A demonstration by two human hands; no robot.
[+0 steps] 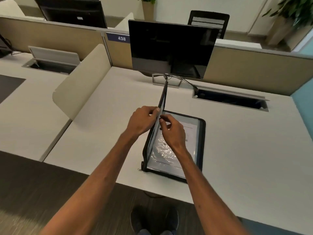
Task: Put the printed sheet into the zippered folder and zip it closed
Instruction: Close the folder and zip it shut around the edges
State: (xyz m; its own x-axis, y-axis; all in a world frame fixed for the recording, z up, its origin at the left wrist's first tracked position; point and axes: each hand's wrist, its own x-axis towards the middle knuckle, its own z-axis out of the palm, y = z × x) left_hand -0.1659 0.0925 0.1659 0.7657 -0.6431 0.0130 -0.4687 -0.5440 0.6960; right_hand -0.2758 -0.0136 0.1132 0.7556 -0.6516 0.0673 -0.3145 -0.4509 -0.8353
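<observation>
A black-edged zippered folder (201, 133) lies open on the white desk (245, 150) in front of me. Its lower half rests flat, and inside it, under a shiny clear sleeve, lies the printed sheet (189, 128). The upper cover (163, 97) stands nearly upright, seen edge-on. My left hand (141, 120) pinches that cover's edge from the left. My right hand (171, 131) touches the same edge from the right, fingers curled over the sheet. A zipper pull (139, 169) hangs at the folder's near left corner.
A dark monitor (171, 50) on a stand sits behind the folder, its cable running to an open cable hatch (230, 99) at the right. A beige divider (79, 82) rises at the left. My shoes (154, 219) show below the desk's front edge.
</observation>
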